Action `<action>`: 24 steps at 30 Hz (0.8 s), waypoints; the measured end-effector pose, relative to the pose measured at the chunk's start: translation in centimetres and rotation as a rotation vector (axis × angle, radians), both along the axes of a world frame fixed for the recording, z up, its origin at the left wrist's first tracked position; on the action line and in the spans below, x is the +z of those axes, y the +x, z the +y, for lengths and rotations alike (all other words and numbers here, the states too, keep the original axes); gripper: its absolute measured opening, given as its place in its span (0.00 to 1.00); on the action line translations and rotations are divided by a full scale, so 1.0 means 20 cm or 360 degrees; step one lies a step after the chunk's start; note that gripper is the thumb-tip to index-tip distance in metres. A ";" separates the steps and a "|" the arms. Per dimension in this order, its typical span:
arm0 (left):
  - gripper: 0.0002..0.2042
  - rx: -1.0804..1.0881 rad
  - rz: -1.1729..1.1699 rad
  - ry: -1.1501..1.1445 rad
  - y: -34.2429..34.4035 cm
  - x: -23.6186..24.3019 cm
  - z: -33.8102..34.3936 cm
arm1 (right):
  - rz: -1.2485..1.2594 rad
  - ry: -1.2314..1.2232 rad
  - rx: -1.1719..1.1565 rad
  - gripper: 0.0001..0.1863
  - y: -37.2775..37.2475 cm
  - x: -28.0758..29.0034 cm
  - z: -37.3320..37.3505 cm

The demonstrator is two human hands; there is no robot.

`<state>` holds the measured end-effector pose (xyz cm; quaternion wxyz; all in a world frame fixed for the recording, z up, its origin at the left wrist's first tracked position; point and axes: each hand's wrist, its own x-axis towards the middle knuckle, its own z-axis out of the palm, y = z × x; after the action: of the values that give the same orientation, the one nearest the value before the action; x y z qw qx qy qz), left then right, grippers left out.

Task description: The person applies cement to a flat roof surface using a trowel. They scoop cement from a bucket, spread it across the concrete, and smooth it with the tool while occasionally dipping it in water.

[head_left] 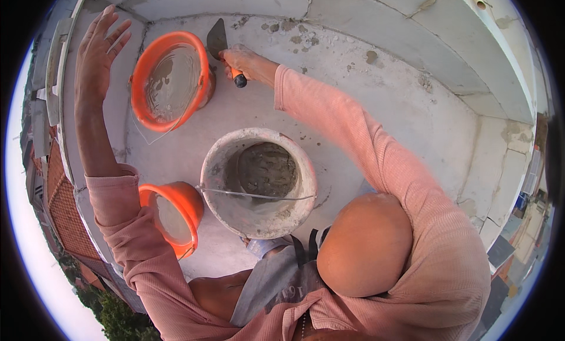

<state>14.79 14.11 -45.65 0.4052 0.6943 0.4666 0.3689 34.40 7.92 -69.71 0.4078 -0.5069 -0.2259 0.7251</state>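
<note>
My right hand [242, 61] is closed round the orange-and-black handle of a trowel [217, 38], whose grey blade points away from me. Just left of it stands an orange bucket [139, 92] with murky greyish water inside. My left hand [96, 54] is raised beside the left wall, fingers apart and nothing in it; whether it touches the wall I cannot tell. Nearer to me, a larger mortar-crusted bucket [219, 175] holds wet grey mortar [268, 169], its wire handle lying across the opening. A second orange bucket [191, 204], also with cloudy liquid, sits by my left forearm.
Pale block walls [376, 26] enclose the light floor [353, 100] on the far, left and right sides. Dried mortar spots [371, 57] are scattered near the far wall. Beyond the left wall lie tiled roofs [66, 208] and trees [120, 317] lower down.
</note>
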 end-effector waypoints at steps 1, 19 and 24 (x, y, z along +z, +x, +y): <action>0.31 0.0000 0.0005 -0.0007 0.00 -0.01 0.00 | -0.0094 0.0052 -0.0151 0.09 0.00 0.00 0.04; 0.28 -0.0125 -0.0039 -0.0090 -0.03 -0.13 0.07 | -0.0027 -0.0283 -0.0856 0.14 1.26 0.07 -1.66; 0.28 -0.0050 0.0084 -0.0020 -0.06 -0.02 0.04 | -0.0213 -0.0325 -0.1029 0.16 1.34 0.12 -1.84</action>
<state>13.68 14.84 -45.97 0.4028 0.7084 0.4685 0.3413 61.12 -28.78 -67.36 0.5480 -0.6369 -0.0061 0.5423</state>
